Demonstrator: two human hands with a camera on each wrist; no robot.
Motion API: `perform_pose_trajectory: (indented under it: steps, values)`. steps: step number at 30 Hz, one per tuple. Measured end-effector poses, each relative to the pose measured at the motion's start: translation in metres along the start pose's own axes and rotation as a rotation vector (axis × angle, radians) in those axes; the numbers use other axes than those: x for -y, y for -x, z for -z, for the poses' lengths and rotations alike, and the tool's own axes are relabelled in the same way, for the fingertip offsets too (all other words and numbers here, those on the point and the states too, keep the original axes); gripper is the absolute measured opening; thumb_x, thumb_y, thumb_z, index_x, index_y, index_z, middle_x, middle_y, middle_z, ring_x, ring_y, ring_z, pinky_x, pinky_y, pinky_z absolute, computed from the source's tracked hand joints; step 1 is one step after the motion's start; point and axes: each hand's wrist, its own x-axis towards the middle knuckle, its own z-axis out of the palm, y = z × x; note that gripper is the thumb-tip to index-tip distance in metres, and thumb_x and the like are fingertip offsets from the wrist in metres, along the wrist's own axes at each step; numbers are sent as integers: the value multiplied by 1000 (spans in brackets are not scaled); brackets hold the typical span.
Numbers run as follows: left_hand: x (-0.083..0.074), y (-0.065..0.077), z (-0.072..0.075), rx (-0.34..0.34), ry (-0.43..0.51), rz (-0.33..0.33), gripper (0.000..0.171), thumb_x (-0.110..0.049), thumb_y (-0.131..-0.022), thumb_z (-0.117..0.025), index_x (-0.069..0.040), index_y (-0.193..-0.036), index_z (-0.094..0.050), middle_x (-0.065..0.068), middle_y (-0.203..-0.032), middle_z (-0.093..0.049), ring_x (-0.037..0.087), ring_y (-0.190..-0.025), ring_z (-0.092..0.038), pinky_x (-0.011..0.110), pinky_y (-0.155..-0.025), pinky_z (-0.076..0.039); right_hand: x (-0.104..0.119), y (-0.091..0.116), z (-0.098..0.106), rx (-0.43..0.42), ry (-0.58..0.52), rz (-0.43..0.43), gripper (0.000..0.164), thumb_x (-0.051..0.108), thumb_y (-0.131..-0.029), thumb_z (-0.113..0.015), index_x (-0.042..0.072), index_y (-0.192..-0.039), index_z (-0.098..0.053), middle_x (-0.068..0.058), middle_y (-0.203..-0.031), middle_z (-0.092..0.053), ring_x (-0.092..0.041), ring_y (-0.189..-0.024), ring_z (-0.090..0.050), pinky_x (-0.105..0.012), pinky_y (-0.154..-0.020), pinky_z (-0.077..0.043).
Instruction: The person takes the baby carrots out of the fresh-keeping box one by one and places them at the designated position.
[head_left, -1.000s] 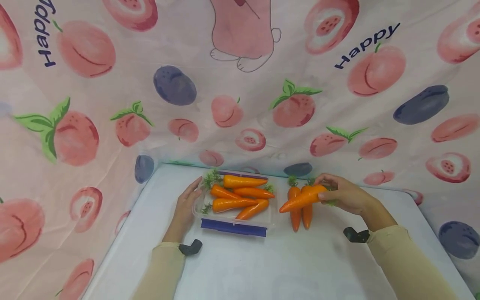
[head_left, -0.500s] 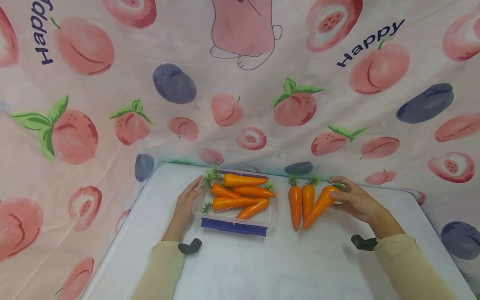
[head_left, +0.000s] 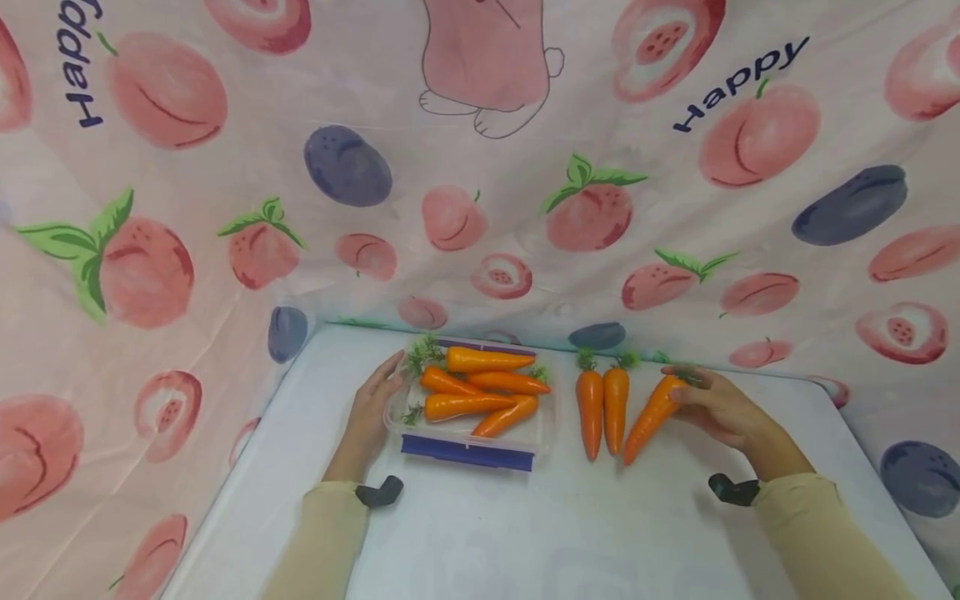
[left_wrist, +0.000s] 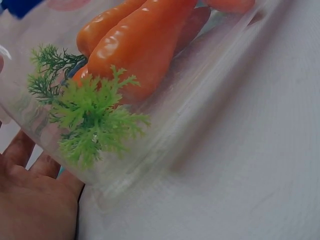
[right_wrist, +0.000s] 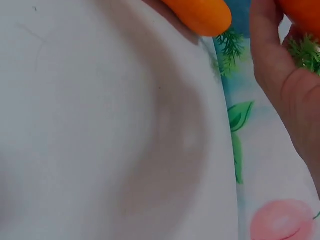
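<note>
My right hand point(head_left: 716, 408) grips an orange toy carrot point(head_left: 651, 419) near its leafy top, and the tip slants down to the left. Just left of it, two more carrots lie side by side, a middle carrot point(head_left: 616, 408) and a left carrot point(head_left: 591, 417). Several carrots, among them a top carrot point(head_left: 491, 361), lie in a clear plastic box point(head_left: 552, 425). My left hand point(head_left: 370, 412) rests along the box's left side with its fingers fairly straight. In the left wrist view, green leaves point(left_wrist: 92, 122) show through the box wall, beside the left palm point(left_wrist: 40, 205).
Blue clip flaps line the box, the front flap point(head_left: 467, 454) folded outward. The box and loose carrots are on a white table point(head_left: 480, 533). A fruit-printed cloth point(head_left: 495, 208) rises behind the table's back edge. Each wrist wears a black mount, such as the right mount point(head_left: 733, 490).
My right hand has moved right with its carrot. That carrot crossed over the two loose carrots before; now it is turned more upright and beside them. My left hand has stayed at the box.
</note>
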Motion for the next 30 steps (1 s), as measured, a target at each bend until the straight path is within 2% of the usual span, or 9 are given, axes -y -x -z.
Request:
perform_pose_trajectory:
  steps: [7, 10, 12, 15, 19, 22, 24, 26, 30]
  values:
    - [0, 1, 1, -9, -2, 14, 49, -29, -106, -50, -30, -154, -46, -5, -168, -30, 22, -159, -18, 50, -130, -17, -4, 1, 5, -91, -87, -10, 61, 10, -101, -61, 8, -149, -24, 6, -115, -61, -13, -104, -67, -33, -89, -62]
    - [0, 1, 1, -4, 2, 14, 48, -29, -106, -49, -29, -155, -45, -5, -168, -31, 22, -159, -18, 50, -129, -18, -7, 2, 8, -108, -123, -3, 57, 10, -102, -61, 9, -149, -29, 9, -114, -63, -9, -102, -66, -30, -89, -62]
    - [0, 1, 1, -1, 4, 13, 48, -30, -106, -50, -30, -154, -45, -5, -168, -31, 22, -159, -18, 50, -129, -19, -10, 1, 11, -114, -123, 4, 45, 12, -102, -60, 11, -142, -40, 11, -113, -63, -7, -102, -65, -27, -88, -61]
    - [0, 0, 1, 1, 11, 21, 48, -31, -106, -50, -33, -154, -46, -7, -168, -30, 21, -158, -19, 50, -129, -21, -13, -1, 16, -118, -55, 1, 40, 17, -103, -61, 7, -139, -46, 12, -114, -62, -5, -103, -64, -23, -89, -60]
    - [-1, -1, -1, -2, 20, 34, 48, -32, -106, -51, -34, -154, -46, -8, -168, -30, 21, -158, -19, 49, -128, -23, -18, -6, 20, -150, 45, -41, 68, 22, -101, -65, -6, -153, -31, 14, -110, -63, -4, -101, -63, -21, -89, -59]
    - [-2, 0, -1, -12, 13, 37, 49, -32, -105, -51, -34, -153, -46, -8, -167, -30, 20, -158, -19, 49, -129, -22, -22, -10, 20, -183, 100, -70, 81, 26, -98, -69, -4, -158, -22, 14, -110, -61, -4, -100, -63, -21, -88, -59]
    - [-2, 0, -1, -17, 8, 37, 49, -33, -105, -52, -33, -153, -46, -8, -167, -30, 20, -158, -19, 49, -129, -21, -24, -13, 19, -205, 135, -84, 86, 30, -98, -70, -1, -159, -18, 8, -117, -60, -4, -101, -62, -20, -88, -58]
    - [-1, -1, 0, -10, 10, 42, 49, -33, -105, -51, -34, -154, -46, -9, -167, -30, 19, -158, -19, 49, -129, -21, -26, -16, 17, -227, 160, -95, 90, 33, -97, -70, 2, -161, -14, -5, -131, -57, -6, -104, -61, -19, -89, -58]
    - [2, -3, 2, -5, 19, 46, 48, -33, -105, -52, -36, -153, -46, -10, -167, -29, 19, -158, -19, 49, -128, -22, -29, -25, 11, -257, 203, -104, 103, 40, -95, -71, 9, -164, -1, -30, -160, -25, -27, -124, -56, -32, -102, -56]
